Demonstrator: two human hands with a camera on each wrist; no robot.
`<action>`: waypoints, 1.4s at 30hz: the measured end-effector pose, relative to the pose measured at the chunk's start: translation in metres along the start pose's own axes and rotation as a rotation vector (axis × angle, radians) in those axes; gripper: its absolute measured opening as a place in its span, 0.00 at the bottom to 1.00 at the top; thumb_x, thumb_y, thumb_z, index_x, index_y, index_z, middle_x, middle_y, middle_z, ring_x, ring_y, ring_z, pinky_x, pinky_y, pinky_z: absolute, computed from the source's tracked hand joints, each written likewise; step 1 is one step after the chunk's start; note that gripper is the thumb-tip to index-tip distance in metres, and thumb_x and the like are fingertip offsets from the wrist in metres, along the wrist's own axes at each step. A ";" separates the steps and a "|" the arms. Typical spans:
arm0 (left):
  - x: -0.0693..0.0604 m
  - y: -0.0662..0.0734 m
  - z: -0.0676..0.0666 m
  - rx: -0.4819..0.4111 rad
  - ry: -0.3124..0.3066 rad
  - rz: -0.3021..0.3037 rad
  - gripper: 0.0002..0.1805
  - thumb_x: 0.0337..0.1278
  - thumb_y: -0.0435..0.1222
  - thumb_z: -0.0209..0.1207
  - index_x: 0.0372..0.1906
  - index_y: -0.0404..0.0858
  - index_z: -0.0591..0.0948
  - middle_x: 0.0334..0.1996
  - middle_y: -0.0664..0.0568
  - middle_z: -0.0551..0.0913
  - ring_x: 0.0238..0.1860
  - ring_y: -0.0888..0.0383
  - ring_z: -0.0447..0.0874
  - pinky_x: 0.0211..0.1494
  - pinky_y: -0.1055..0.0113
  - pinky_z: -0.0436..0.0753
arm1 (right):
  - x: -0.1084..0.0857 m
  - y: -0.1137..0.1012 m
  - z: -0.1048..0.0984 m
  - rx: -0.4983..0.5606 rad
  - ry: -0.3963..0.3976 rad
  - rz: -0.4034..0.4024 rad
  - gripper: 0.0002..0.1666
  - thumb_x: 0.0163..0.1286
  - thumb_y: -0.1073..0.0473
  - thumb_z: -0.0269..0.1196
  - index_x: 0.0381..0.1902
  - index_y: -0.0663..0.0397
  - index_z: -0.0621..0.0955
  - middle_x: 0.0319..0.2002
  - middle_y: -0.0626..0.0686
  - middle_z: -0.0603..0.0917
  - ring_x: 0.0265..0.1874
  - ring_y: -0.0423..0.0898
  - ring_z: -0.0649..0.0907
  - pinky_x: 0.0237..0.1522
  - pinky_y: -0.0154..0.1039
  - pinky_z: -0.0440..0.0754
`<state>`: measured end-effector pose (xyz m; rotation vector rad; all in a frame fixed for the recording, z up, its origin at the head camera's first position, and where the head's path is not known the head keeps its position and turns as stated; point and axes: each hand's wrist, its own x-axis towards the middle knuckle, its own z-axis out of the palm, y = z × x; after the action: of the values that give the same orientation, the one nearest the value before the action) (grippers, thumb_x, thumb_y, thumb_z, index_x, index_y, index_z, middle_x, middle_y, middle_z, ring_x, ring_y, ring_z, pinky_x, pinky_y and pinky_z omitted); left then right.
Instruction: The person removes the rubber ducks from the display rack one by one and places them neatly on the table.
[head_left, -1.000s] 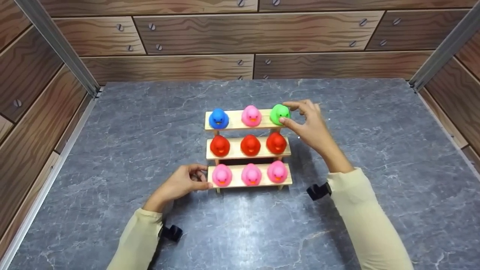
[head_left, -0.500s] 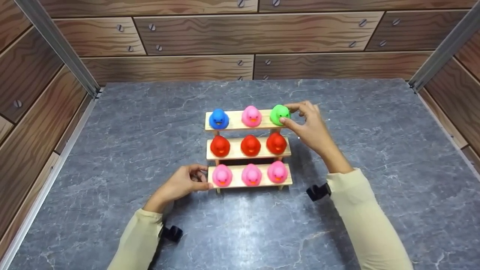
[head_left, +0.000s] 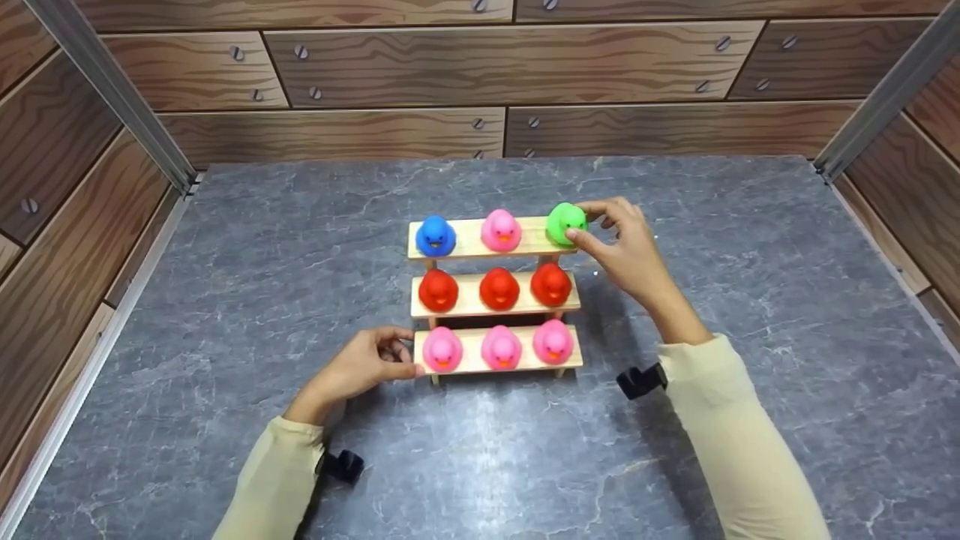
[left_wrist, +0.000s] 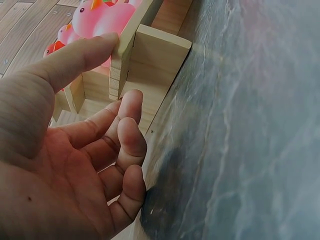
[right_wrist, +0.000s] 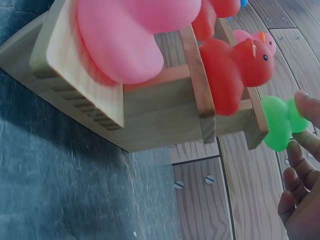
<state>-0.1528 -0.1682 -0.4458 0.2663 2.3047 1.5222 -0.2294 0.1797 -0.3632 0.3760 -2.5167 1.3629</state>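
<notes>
A three-tier wooden display stand (head_left: 469,361) holds rubber ducks in rows. My left hand (head_left: 367,366) grips the left end of its lowest shelf; in the left wrist view the thumb (left_wrist: 82,57) lies on the shelf edge and the other fingers curl below. At the right end of the top shelf, my right hand (head_left: 626,247) pinches a green rubber duck (head_left: 562,223) between thumb and fingers. The right wrist view shows this green duck (right_wrist: 277,122) at the edge of the top tier; whether it touches the wood I cannot tell.
Along the top shelf sit a blue duck (head_left: 436,237) and a pink duck (head_left: 501,231). Red ducks (head_left: 499,289) fill the middle tier, pink ducks (head_left: 501,348) the lowest. The grey marbled table (head_left: 300,247) meets wood-patterned walls (head_left: 517,64) at the back and sides.
The green duck has shifted slightly right and back, along with my right hand. My left hand keeps its hold on the lowest shelf, and the other ducks stay in place.
</notes>
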 end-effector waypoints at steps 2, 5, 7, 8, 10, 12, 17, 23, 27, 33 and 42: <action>0.000 0.000 0.000 0.006 0.001 -0.001 0.29 0.47 0.33 0.69 0.55 0.24 0.74 0.29 0.52 0.79 0.27 0.62 0.72 0.29 0.75 0.70 | 0.000 0.001 -0.003 0.002 0.008 0.002 0.21 0.61 0.62 0.68 0.51 0.64 0.80 0.44 0.60 0.77 0.43 0.48 0.68 0.50 0.38 0.63; 0.001 0.000 -0.001 0.010 0.001 -0.004 0.30 0.47 0.34 0.69 0.55 0.24 0.74 0.29 0.52 0.79 0.27 0.62 0.72 0.29 0.74 0.70 | -0.001 0.003 -0.007 0.011 0.024 0.012 0.20 0.62 0.63 0.68 0.51 0.64 0.80 0.44 0.58 0.77 0.43 0.48 0.68 0.48 0.35 0.62; 0.001 0.000 -0.001 0.010 0.001 -0.004 0.30 0.47 0.34 0.69 0.55 0.24 0.75 0.29 0.52 0.79 0.27 0.62 0.72 0.29 0.74 0.70 | -0.002 0.005 -0.009 0.012 0.028 0.016 0.20 0.62 0.62 0.67 0.52 0.63 0.80 0.44 0.56 0.77 0.43 0.47 0.69 0.46 0.35 0.61; 0.001 0.000 -0.001 0.009 0.000 -0.006 0.30 0.47 0.34 0.69 0.55 0.24 0.74 0.29 0.52 0.79 0.27 0.62 0.72 0.29 0.74 0.70 | -0.002 0.006 -0.010 0.011 0.033 0.020 0.20 0.62 0.62 0.67 0.52 0.63 0.80 0.44 0.56 0.77 0.43 0.46 0.69 0.46 0.34 0.61; 0.001 0.000 -0.001 0.004 -0.003 -0.005 0.30 0.47 0.33 0.69 0.55 0.24 0.74 0.29 0.53 0.79 0.27 0.62 0.72 0.29 0.74 0.70 | -0.004 0.008 -0.012 0.008 0.042 0.024 0.20 0.62 0.62 0.67 0.51 0.63 0.80 0.43 0.54 0.77 0.42 0.44 0.69 0.45 0.34 0.61; 0.000 0.001 -0.001 -0.003 -0.005 -0.003 0.30 0.47 0.33 0.69 0.55 0.23 0.74 0.28 0.53 0.79 0.27 0.63 0.72 0.29 0.75 0.70 | -0.005 0.010 -0.014 0.004 0.048 0.027 0.20 0.63 0.62 0.67 0.51 0.64 0.80 0.43 0.53 0.77 0.41 0.43 0.69 0.44 0.34 0.61; 0.000 0.001 0.000 -0.024 -0.019 0.001 0.30 0.47 0.33 0.69 0.56 0.23 0.74 0.28 0.54 0.78 0.27 0.63 0.71 0.29 0.75 0.70 | -0.008 0.015 -0.019 0.005 0.058 0.040 0.21 0.64 0.60 0.66 0.52 0.64 0.80 0.42 0.47 0.75 0.41 0.43 0.68 0.43 0.35 0.60; -0.001 0.002 0.000 -0.031 -0.018 -0.007 0.30 0.47 0.33 0.69 0.55 0.23 0.74 0.28 0.54 0.78 0.27 0.63 0.71 0.29 0.75 0.70 | -0.012 0.022 -0.025 0.011 0.063 0.051 0.21 0.65 0.59 0.65 0.54 0.63 0.79 0.43 0.45 0.75 0.42 0.46 0.69 0.44 0.34 0.60; -0.001 0.003 -0.001 -0.030 -0.013 0.002 0.29 0.47 0.32 0.69 0.55 0.22 0.74 0.28 0.54 0.78 0.26 0.64 0.71 0.29 0.75 0.70 | -0.014 0.029 -0.028 0.010 0.074 0.054 0.21 0.65 0.59 0.65 0.53 0.63 0.79 0.43 0.46 0.75 0.42 0.44 0.69 0.44 0.35 0.62; 0.000 0.002 -0.001 -0.024 -0.010 0.001 0.30 0.47 0.32 0.69 0.55 0.22 0.74 0.28 0.53 0.79 0.27 0.63 0.71 0.29 0.75 0.71 | -0.018 0.041 -0.029 -0.010 0.074 0.072 0.21 0.65 0.59 0.65 0.53 0.64 0.79 0.43 0.47 0.75 0.42 0.42 0.69 0.44 0.35 0.62; 0.000 0.002 -0.001 -0.024 -0.012 -0.003 0.30 0.48 0.33 0.69 0.56 0.22 0.73 0.29 0.52 0.79 0.27 0.63 0.72 0.30 0.75 0.72 | -0.024 0.060 -0.024 -0.022 0.049 0.141 0.22 0.65 0.59 0.65 0.54 0.64 0.78 0.47 0.59 0.77 0.43 0.44 0.69 0.45 0.36 0.62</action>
<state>-0.1532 -0.1684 -0.4440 0.2651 2.2751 1.5415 -0.2251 0.2343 -0.4055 0.1613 -2.5574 1.3748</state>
